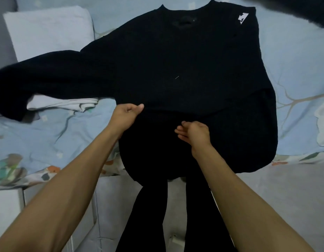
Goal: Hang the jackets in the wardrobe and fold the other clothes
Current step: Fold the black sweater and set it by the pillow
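Black sweater (175,70): left sleeve end blurred, cut by frame's left edge; right sleeve folded in, outline lost in the black, hem too. White garment (66,103) mostly hidden under that sleeve. Dark item (293,8) top right blurred, cut off, can't ID. Left hand (127,113) fingertips hidden in the knit. Bed (293,70) largely covered by the sweater.

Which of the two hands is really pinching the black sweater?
The left hand: it pinches the black sweater at its hem. The right hand hovers loosely curled over it.
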A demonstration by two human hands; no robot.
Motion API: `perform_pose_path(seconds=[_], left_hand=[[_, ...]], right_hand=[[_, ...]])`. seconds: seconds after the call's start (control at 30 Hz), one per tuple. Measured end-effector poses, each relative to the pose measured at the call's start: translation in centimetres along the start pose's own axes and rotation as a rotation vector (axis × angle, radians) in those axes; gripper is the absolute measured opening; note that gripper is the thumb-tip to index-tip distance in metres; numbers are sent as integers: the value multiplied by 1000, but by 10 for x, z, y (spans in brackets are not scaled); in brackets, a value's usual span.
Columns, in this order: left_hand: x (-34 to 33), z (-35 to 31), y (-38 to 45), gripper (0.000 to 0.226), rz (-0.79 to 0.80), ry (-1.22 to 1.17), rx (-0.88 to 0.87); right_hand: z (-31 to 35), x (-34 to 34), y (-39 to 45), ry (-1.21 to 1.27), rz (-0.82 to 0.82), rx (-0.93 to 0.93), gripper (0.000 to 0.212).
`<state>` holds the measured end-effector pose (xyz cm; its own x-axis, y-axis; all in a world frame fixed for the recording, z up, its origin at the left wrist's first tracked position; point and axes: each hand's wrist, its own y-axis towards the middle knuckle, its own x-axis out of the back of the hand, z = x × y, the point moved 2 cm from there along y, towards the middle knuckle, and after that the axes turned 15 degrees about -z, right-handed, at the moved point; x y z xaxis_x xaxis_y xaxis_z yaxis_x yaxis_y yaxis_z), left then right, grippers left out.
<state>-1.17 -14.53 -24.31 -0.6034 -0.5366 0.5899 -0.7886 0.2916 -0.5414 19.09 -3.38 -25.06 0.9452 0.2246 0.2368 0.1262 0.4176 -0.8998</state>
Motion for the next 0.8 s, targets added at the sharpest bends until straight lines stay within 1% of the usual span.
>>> perform_pose_path(seconds=[0.07, 0.1, 0.17, 0.2, 0.23, 0.3, 0.37, 0.4, 0.47, 0.5, 0.57, 0.6, 0.67, 0.73, 0.8], left_hand=[[5, 5, 3, 47, -57, 53, -31], [6, 6, 2, 48, -37, 71, -48], [8, 12, -1, 47, 75, 50, -31], [8, 14, -5, 48, 129, 64, -48], [7, 16, -6, 53, 151, 117, -104], [10, 26, -11, 69, 100, 189, -270], [14, 34, -22, 84, 30, 170, -424], [17, 37, -27, 87, 15, 155, -484], [25, 44, -36, 84, 52, 152, -562], [29, 48, -39, 80, 91, 160, -584], [35, 55, -41, 73, 166, 166, -602], [36, 57, -40, 69, 175, 166, -600], [36, 60, -38, 61, 127, 173, -610], [33, 61, -35, 52, 73, 216, -649], [32, 59, -30, 52, 85, 261, -684]], right_hand=[[-1, -2, -3, -63, -27, 32, 9], [-1, -2, -3, -81, -31, 34, 10], [0, -5, -8, -113, 17, 18, 16], [1, -6, -10, -127, 55, 1, 23], [3, -8, -12, -140, 90, -10, 33], [0, -16, -16, -150, 116, -28, 48], [-4, -22, -18, -115, 74, -45, 51], [-6, -23, -18, -98, 44, -49, 50], [-12, -24, -19, -90, 17, -56, 46], [-14, -25, -20, -106, 29, -57, 44], [-21, -28, -24, -152, 91, -47, 44], [-23, -30, -26, -165, 126, -36, 42], [-27, -33, -30, -170, 163, -9, 35], [-30, -36, -34, -199, 156, 46, 25], [-32, -39, -38, -271, 151, 117, 24]])
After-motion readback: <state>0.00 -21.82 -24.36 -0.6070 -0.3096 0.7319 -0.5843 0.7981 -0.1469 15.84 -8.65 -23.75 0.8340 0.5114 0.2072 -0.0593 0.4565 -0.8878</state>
